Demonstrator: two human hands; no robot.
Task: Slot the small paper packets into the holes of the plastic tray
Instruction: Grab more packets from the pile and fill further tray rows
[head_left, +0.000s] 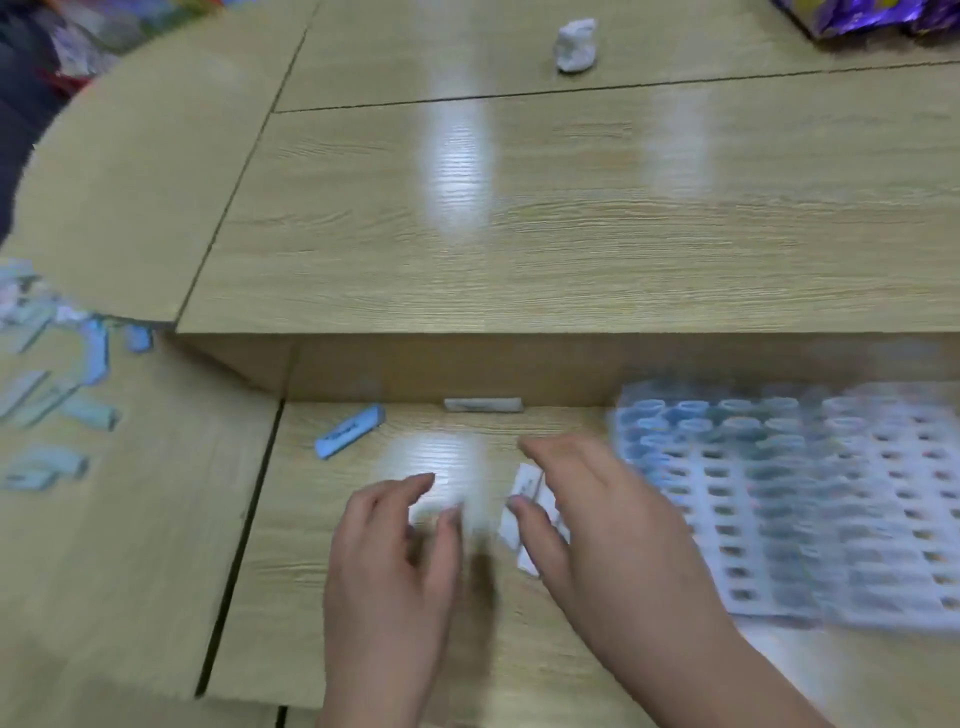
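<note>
Near the front of the worktop (291, 571), just left of the plastic tray (831, 613), the person's right grip (597, 519) was grasping a few white paper packets (527, 493), which appeared pinched between thumb and fingers, though motion blur softened the edges. The left grip (395, 551) hovered close beside it with fingers loosely curved. A pale smear lay under its fingertips, and I could not tell whether it held a packet or nothing. The tray lay flat to the right, and its far rows looked filled with blue-topped packets while the nearer holes looked open. The step in hand seemed to be sorting out one packet from the bunch before carrying it to the tray. To do it well, the left grip should take a single packet by its short end, turn it upright, and line its narrow edge with an open hole next to the filled rows, then press it straight down without bending the paper. More stock waited on the worktop: a blue packet (349, 439) to the far left of the hands, a white packet (483, 405) against the step wall, and a loose pile (52, 410) well off to the left.
</note>
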